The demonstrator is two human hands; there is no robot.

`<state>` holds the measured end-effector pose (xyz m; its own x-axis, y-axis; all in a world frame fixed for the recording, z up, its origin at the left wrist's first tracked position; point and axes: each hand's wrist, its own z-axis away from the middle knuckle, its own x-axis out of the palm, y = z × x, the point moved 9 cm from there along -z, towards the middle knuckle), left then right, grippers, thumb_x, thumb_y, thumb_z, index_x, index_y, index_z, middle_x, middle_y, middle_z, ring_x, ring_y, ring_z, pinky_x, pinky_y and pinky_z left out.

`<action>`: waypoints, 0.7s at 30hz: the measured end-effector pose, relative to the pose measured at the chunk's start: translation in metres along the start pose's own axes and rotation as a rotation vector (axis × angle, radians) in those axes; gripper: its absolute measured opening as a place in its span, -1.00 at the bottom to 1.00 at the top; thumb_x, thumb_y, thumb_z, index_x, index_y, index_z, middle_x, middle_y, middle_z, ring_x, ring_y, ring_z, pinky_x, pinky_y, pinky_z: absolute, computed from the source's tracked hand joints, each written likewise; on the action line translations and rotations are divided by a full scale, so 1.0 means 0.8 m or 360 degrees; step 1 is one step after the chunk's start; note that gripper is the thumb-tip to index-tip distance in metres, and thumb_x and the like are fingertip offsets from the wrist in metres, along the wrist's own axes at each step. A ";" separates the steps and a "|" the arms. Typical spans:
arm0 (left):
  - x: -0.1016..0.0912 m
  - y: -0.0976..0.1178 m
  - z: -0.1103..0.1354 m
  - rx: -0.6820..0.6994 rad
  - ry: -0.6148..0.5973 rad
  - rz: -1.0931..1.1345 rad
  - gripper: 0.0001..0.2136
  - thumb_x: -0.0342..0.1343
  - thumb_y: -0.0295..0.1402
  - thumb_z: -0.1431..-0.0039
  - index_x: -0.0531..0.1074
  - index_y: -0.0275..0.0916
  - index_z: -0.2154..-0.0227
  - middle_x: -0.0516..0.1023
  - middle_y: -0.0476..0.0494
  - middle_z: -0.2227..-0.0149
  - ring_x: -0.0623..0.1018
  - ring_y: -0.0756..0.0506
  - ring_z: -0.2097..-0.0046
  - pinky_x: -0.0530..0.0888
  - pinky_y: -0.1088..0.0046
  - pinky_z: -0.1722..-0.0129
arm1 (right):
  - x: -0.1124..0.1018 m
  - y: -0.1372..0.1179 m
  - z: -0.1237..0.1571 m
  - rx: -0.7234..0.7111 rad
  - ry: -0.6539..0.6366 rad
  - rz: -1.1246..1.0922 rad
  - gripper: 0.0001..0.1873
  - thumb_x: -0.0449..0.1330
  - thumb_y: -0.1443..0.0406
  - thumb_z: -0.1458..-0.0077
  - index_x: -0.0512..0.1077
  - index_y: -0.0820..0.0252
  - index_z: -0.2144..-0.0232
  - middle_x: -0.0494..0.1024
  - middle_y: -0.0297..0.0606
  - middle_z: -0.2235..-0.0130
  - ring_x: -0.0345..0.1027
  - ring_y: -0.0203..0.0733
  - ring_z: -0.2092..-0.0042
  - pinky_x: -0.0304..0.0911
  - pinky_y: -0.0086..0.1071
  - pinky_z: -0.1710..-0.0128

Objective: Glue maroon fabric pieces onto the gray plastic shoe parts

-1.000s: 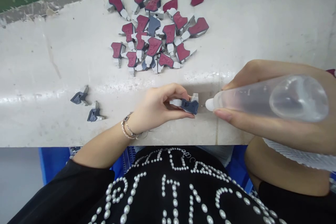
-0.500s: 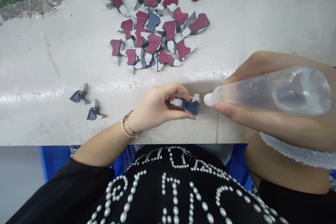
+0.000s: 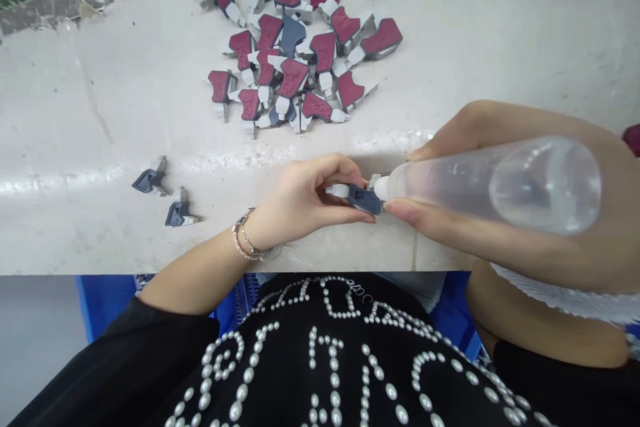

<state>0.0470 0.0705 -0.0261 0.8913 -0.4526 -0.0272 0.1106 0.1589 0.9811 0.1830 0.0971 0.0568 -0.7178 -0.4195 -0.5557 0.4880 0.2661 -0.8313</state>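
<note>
As left hand (image 3: 300, 197) pinches navy part (image 3: 364, 200), right hand (image 3: 500, 240) grips squeeze bottle (image 3: 500, 187) of clear liquid, nozzle (image 3: 381, 188) touching it

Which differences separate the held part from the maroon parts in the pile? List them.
The held part is dark blue-grey, while the piled parts show maroon faces. The held part sits in the left hand, while the piled parts lie loose on the bench. Both have pale grey tabs.
</note>
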 end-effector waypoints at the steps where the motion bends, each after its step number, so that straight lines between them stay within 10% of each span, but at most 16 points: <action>1: 0.001 0.000 0.000 0.0004 -0.0015 0.0009 -0.70 0.44 -0.41 0.02 0.45 -0.24 0.26 0.61 -0.04 0.24 0.65 -0.04 0.16 0.65 0.50 0.19 | 0.003 0.000 0.000 0.0010 -0.0011 -0.0007 -0.67 0.25 0.00 -0.22 0.33 0.03 0.41 0.35 -0.47 0.49 0.19 -0.42 0.51 -0.01 -0.34 0.57; 21: -0.003 0.000 0.001 0.0035 0.0012 0.0046 -0.67 0.46 -0.40 0.04 0.46 -0.27 0.24 0.62 -0.11 0.19 0.67 -0.07 0.07 0.69 0.49 0.13 | -0.022 0.013 0.006 0.0041 0.0026 0.0008 -0.68 0.26 -0.06 -0.19 0.39 -0.03 0.40 0.39 -0.42 0.46 0.21 -0.42 0.49 0.02 -0.29 0.62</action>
<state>0.0449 0.0710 -0.0263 0.8974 -0.4412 -0.0003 0.0754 0.1526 0.9854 0.2034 0.1031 0.0577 -0.7233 -0.4039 -0.5602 0.5040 0.2458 -0.8280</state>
